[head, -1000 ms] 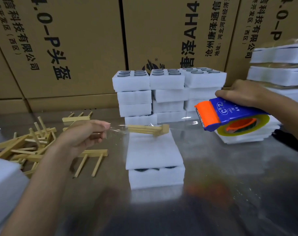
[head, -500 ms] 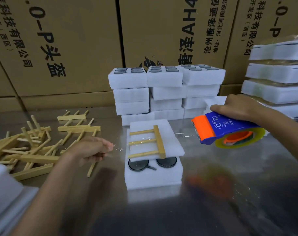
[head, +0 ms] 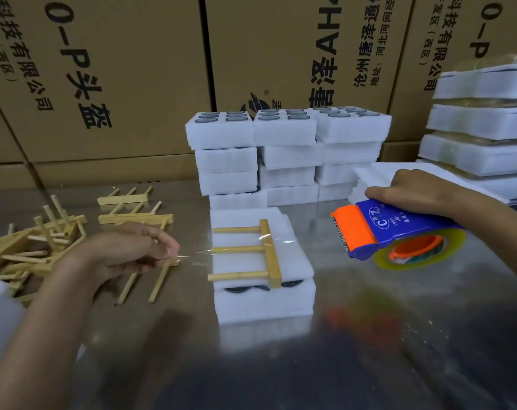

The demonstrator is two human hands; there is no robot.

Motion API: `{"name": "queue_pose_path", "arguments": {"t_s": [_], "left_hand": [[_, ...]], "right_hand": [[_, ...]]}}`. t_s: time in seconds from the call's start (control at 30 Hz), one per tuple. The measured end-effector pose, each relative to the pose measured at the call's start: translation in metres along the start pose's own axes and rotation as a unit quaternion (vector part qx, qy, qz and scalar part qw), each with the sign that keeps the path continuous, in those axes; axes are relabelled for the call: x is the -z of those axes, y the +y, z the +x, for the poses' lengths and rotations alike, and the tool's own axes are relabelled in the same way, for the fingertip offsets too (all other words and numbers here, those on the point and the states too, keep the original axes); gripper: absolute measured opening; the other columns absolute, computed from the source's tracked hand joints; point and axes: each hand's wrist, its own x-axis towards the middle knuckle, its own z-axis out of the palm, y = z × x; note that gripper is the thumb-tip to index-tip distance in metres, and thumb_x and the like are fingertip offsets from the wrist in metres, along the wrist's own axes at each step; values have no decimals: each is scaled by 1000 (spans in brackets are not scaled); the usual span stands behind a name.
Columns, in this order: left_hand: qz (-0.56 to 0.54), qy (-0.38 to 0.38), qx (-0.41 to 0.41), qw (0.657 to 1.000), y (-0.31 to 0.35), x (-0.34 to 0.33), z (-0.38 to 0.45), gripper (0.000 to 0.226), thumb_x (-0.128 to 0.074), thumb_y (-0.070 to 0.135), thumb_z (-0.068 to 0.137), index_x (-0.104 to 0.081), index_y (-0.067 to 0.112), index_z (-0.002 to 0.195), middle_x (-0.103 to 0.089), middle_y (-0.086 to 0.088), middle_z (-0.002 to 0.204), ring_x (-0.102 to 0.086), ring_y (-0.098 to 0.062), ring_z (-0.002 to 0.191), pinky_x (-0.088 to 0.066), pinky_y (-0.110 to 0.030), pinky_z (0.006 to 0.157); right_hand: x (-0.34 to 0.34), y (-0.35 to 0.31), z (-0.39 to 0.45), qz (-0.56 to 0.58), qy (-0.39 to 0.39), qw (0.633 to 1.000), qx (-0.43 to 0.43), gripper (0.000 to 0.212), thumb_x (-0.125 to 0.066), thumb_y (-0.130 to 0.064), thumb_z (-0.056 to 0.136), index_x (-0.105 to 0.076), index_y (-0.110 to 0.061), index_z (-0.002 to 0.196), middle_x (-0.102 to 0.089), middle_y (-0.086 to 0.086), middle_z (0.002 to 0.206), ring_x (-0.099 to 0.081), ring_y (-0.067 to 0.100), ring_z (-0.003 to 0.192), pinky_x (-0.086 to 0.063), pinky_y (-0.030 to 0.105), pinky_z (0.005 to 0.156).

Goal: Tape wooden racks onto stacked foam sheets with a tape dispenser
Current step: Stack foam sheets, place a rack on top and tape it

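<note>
A wooden rack [head: 266, 254] with three pegs lies flat on top of the stacked foam sheets [head: 263, 303] at the centre of the steel table. A strip of clear tape [head: 198, 254] stretches across the rack from left to right. My left hand [head: 127, 253] pinches the tape's free end just left of the stack. My right hand [head: 411, 190] grips the blue and orange tape dispenser [head: 393, 235], held in the air to the right of the stack. Dark round discs show between the foam layers.
A pile of loose wooden racks [head: 44, 235] lies at the left. More foam stacks [head: 283, 155] stand behind, and taped foam bundles [head: 481, 125] rise at the right. Cardboard boxes [head: 103, 78] wall the back. White foam [head: 0, 315] sits at the near left.
The rack and top foam sheet have come down flat onto the stack. My left hand keeps the tape end and the dispenser has dropped lower at the right.
</note>
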Motion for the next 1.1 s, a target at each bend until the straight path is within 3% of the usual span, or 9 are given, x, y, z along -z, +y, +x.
{"name": "queue_pose_path", "arguments": {"t_s": [0.13, 0.4, 0.53, 0.63, 0.7, 0.77, 0.9, 0.97, 1.1], "left_hand": [[71, 9, 33, 997, -9, -16, -3, 7, -68, 0, 88, -72, 4, 92, -62, -8, 64, -53, -19, 62, -43, -24, 53], [125, 69, 5, 990, -4, -67, 11, 25, -52, -7, 84, -66, 7, 69, -53, 0, 42, -45, -14, 42, -33, -13, 36], [123, 59, -14, 991, -5, -88, 16, 25, -50, -3, 84, -55, 10, 63, -50, 0, 52, -41, -13, 47, -31, -16, 39], [75, 42, -21, 996, -10, -94, 10, 7, -59, 3, 89, -63, 4, 95, -55, -4, 69, -49, -16, 56, -39, -19, 46], [65, 35, -40, 996, -14, -96, 5, 48, -70, 6, 85, -50, 9, 129, -62, -12, 101, -62, -27, 82, -52, -25, 62], [171, 109, -54, 978, -13, -91, 1, 69, -69, 10, 84, -36, 17, 145, -46, -19, 135, -55, -40, 114, -52, -40, 88], [176, 314, -181, 915, 34, -90, 3, 47, -53, 11, 91, -46, 19, 136, -43, -12, 136, -51, -36, 116, -50, -51, 89], [166, 217, -228, 934, 64, -112, 15, 44, -48, 33, 99, -43, 23, 142, -42, -9, 146, -40, -31, 134, -39, -45, 106], [355, 13, -133, 925, 69, -162, 45, 70, -18, 69, 96, -14, 33, 157, 1, 8, 166, 6, -17, 153, 6, -52, 120]], "right_hand": [[-11, -6, -9, 9, -33, 999, -5, 46, -45, -67, 87, -54, -22, 80, -56, 0, 84, -55, 15, 76, -33, 29, 57], [-27, -7, -12, 31, -64, 997, -20, 47, -46, -66, 87, -58, -21, 82, -60, 0, 83, -59, 15, 76, -35, 29, 58], [-35, -8, -9, 17, -66, 997, -20, 47, -46, -66, 87, -58, -21, 81, -61, -1, 80, -59, 14, 74, -34, 28, 56], [-38, -7, -9, 22, -70, 997, -17, 50, -47, -66, 87, -61, -19, 80, -63, 0, 78, -61, 14, 72, -34, 28, 55], [-37, -6, -9, 25, -63, 998, -13, 50, -47, -67, 86, -62, -19, 80, -63, 0, 78, -61, 15, 72, -35, 29, 56], [-34, -4, -8, 24, -58, 998, -10, 50, -46, -67, 86, -61, -20, 80, -62, 0, 79, -61, 15, 72, -36, 29, 56], [-33, -1, -4, 20, -53, 998, -2, 51, -44, -69, 85, -61, -21, 81, -63, -1, 79, -62, 15, 73, -39, 29, 60], [-32, -2, -4, 21, -59, 998, 0, 50, -44, -69, 86, -60, -21, 82, -64, -1, 79, -62, 16, 73, -39, 29, 61], [-22, -2, -4, 16, -46, 999, 9, 48, -44, -67, 87, -58, -22, 80, -61, -1, 80, -59, 15, 74, -37, 29, 60]]}}
